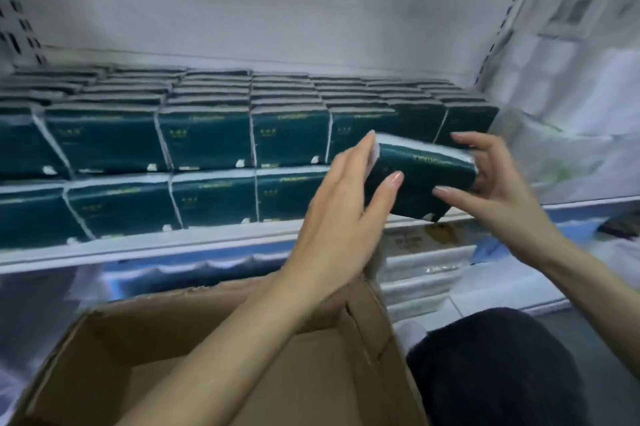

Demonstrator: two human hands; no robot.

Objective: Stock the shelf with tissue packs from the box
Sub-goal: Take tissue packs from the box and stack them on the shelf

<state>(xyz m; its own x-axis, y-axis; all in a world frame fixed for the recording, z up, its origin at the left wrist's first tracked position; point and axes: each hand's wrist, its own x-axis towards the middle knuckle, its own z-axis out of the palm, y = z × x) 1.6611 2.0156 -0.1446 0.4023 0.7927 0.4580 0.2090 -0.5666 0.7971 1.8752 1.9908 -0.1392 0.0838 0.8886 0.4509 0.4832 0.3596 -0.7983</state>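
The white metal shelf (173, 245) is the broadest thing here, a flat deck with a plain back wall and slotted uprights at its sides. Below its front rim stands a brown corrugated cardboard box (104, 339), flaps open; what shows of its inside is bare cardboard. On the shelf the stacked packs (204, 138) form a block two tiers high and several rows deep: glossy dark green film, soft rectangular shapes with white ends. Seven faces show along the upper front row and four along the lower before a hand hides the rest. Under the shelf's right part lie pale packages (422, 270) in layers, too blurred to count. A knee (495, 366) in dark cloth sits beneath them. One tissue pack (426, 176), tilted, is held just above the shelf's front rim near its right end. The left hand (343, 211) clasps its left end, thumb across the front face; the right hand (502, 193) clasps its right end, fingers spread.
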